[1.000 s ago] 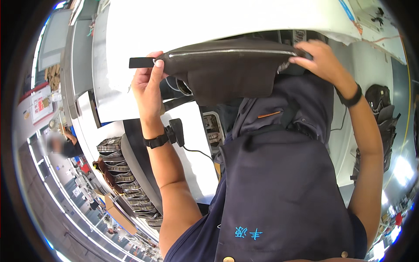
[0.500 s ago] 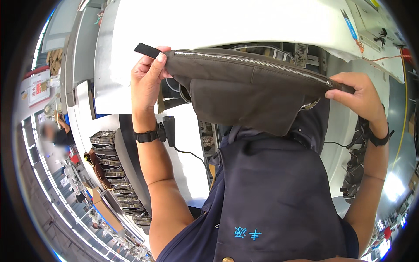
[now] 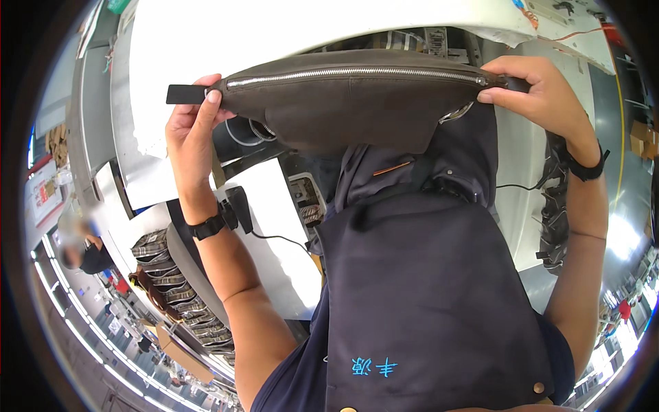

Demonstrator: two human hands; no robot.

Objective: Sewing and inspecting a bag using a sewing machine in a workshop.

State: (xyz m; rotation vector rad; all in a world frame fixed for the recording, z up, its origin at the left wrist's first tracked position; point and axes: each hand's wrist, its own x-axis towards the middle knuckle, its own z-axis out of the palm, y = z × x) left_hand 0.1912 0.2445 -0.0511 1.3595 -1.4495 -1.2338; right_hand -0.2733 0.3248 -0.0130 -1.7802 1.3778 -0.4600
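Observation:
A dark brown waist bag [image 3: 329, 113] is stretched between my two hands over my lap. Along its upper side runs a closed silver zipper [image 3: 357, 71]. My left hand [image 3: 195, 127] pinches the bag's left end, where a flat black tab [image 3: 185, 94] sticks out past the fingers. At the other end, my right hand [image 3: 542, 89] grips the narrow dark strap end beside the zipper's end. A second, curved zipper [image 3: 454, 113] shows partly at the bag's lower right. The bag's underside is hidden.
A white worktable [image 3: 226, 41] lies beyond the bag. Stacked plaid-lined pieces [image 3: 182, 295] stand at the left, and more dark pieces [image 3: 555, 206] hang at the right. A dark apron [image 3: 425, 288] covers my lap. Farther left, a person [image 3: 93, 254] is in the background.
Both hands have moved the bag up and left in view, and it now lies more level. The grips stay the same. An orange strip now shows on the dark cloth below it.

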